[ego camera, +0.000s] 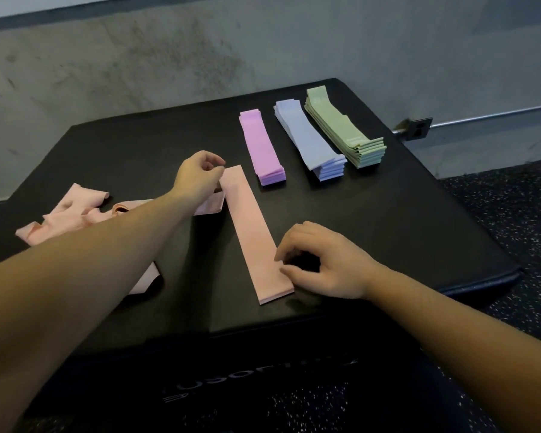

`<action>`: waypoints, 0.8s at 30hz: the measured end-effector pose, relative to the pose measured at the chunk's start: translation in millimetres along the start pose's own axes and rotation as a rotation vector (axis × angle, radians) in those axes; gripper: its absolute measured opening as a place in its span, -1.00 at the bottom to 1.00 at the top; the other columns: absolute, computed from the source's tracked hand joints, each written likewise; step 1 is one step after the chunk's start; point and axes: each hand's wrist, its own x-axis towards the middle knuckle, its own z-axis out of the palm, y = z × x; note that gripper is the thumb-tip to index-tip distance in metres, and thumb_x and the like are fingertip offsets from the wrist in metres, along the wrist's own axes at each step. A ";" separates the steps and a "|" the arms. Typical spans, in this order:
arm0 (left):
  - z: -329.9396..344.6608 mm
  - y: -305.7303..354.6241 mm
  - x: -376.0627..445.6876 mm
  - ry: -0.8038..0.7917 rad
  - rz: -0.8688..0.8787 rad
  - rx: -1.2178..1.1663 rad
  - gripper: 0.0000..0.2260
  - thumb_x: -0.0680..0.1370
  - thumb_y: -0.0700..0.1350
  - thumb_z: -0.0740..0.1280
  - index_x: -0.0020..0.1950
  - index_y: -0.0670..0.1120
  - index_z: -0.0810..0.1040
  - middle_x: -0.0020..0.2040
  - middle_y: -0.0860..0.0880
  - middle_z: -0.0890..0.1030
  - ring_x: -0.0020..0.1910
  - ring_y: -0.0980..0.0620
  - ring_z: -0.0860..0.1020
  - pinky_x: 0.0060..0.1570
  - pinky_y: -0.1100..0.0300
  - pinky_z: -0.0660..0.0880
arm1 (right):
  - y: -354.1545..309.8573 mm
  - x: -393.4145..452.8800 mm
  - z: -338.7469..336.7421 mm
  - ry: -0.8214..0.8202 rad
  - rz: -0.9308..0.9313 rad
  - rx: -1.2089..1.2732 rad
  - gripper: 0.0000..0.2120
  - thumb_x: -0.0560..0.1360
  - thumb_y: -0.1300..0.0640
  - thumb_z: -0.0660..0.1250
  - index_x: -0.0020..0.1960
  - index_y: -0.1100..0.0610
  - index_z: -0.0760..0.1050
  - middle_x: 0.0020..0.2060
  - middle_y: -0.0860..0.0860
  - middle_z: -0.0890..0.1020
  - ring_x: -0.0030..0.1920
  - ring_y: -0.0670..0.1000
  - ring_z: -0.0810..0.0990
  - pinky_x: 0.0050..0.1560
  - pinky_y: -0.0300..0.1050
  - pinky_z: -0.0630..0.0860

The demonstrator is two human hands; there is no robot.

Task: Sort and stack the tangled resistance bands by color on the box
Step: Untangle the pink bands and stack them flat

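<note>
Item: pink band (253, 228), laid flat and straight on the box (372, 220), running from far-left to near-right, just left of three finished stacks. My left hand (197, 176) was at its far end, fingers curled toward the corner; whether they pinched the band or only touched it I could not tell. My right hand (319, 264) was at the near end, thumb and fingertips resting at the band's right edge, fingers bent, with nothing clearly gripped. I judged both hands were placed one at each end to square the strip and start the pink stack.

Item: purple stack (264, 145), blue stack (313, 140), green stack (344, 129). All lay parallel, apart from one another, on the far right of the box; these colours looked sorted.

Item: tangled pink bands (66, 218), heaped on the left of the box, partly hidden under my left forearm; one more pink piece (211, 206) lay just beside the flat band's far end, below my left hand. I judged these were what remained to stack.

Surroundings: grey concrete wall (138, 57), speckled floor (512, 220), a metal rail (497, 115) along the wall. Only my own left forearm lay across the way to the heap.
</note>
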 end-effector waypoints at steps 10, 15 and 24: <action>-82.2 -60.7 -69.4 -0.076 0.332 0.414 -0.88 0.59 -0.18 0.35 0.07 0.02 0.62 -0.02 0.04 0.57 -0.02 0.00 0.54 0.06 0.05 0.45 | -5.7 9.7 0.1 0.127 0.293 0.252 -0.86 0.60 0.12 0.35 -0.01 -0.13 0.59 -0.14 -0.18 0.64 -0.12 -0.09 0.61 -0.04 -0.22 0.53; -113.9 -95.1 -80.3 0.003 0.354 0.659 -0.88 0.54 -0.04 0.39 0.07 0.06 0.61 0.12 0.06 0.59 0.15 -0.05 0.55 0.13 -0.09 0.47 | -30.3 43.2 9.1 0.072 0.320 0.162 -0.81 0.59 0.10 0.35 0.06 -0.21 0.56 -0.12 -0.18 0.63 -0.14 -0.17 0.58 -0.05 -0.30 0.48; -110.3 -123.8 -98.4 0.099 0.326 0.547 -0.73 0.50 0.10 0.20 -0.01 0.04 0.64 0.01 0.07 0.62 0.03 -0.04 0.56 0.02 0.00 0.43 | -64.8 148.1 39.7 -0.110 0.281 -0.154 -0.71 0.65 0.14 0.25 0.34 0.00 0.56 0.24 -0.05 0.61 0.11 -0.11 0.56 0.20 -0.20 0.47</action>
